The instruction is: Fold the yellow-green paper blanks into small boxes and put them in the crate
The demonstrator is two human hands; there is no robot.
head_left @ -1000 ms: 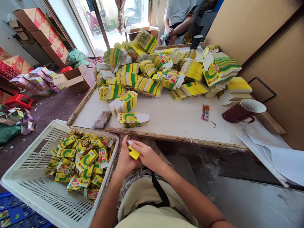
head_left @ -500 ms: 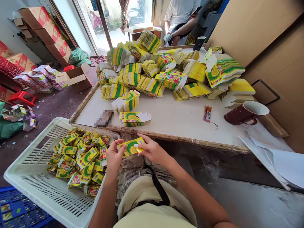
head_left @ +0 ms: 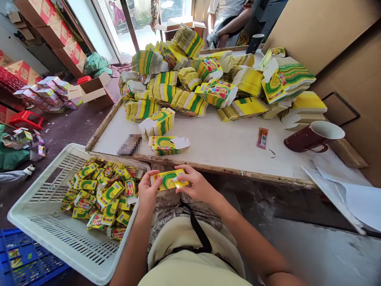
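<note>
Between my two hands, just off the table's front edge, is a small yellow carton [head_left: 167, 179] with a green swirl printed on it. My left hand [head_left: 149, 188] grips its left end, thumb on the front face. At the right end, my right hand [head_left: 193, 182] pinches it between thumb and fingers. Left of my lap, a white plastic basket [head_left: 38, 222] holds a heap of similar yellow cartons [head_left: 111, 194]. On the table, a short stack of flat cartons [head_left: 169, 145] lies near the front edge, with another bundle [head_left: 157, 122] just behind it.
Many bundled flat cartons [head_left: 184, 85] are piled across the table [head_left: 220, 143]. A maroon mug [head_left: 312, 137], a small wrapped packet [head_left: 262, 138] and white papers [head_left: 351, 202] are at the right. A blue crate [head_left: 26, 254] stands below the basket. A person [head_left: 228, 16] sits beyond the table.
The carton has tilted to lie more level in my hands, and both hands appear slightly farther right. At the far left, part of someone's leg and shoe has come into view.
</note>
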